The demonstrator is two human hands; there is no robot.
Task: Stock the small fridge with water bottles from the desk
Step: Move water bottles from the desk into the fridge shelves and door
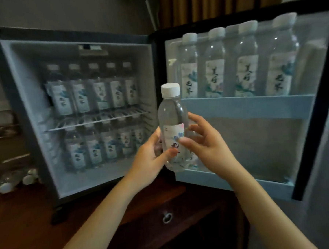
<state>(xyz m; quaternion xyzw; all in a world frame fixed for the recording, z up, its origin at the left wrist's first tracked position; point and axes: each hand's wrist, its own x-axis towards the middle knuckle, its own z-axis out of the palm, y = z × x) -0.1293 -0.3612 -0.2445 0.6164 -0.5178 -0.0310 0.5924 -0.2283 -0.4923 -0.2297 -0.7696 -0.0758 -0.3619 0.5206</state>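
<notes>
water bottle [171, 112]: upright, white cap on top, held in the air in front of the open small fridge [24, 78], roughly level with the hinge between cabinet and door [241, 143].
left hand [149, 153]: wrapped round the lower body of the bottle, thumb lying across the label.
right hand [204, 141]: fingers curled round the bottle's right side, index tip on the label; the grip looks looser than the left's.
cabinet: one row of bottles on the wire shelf [95, 123], another row on the floor below it, all standing.
upper door shelf [244, 106]: four bottles standing side by side.
lower door shelf [239, 183]: a label showing behind the right hand may be a bottle there; blurred, not certain.
desk [21, 217]: dark wood, fridge stands on it. loose bottles [16, 179] lie at far left.
</notes>
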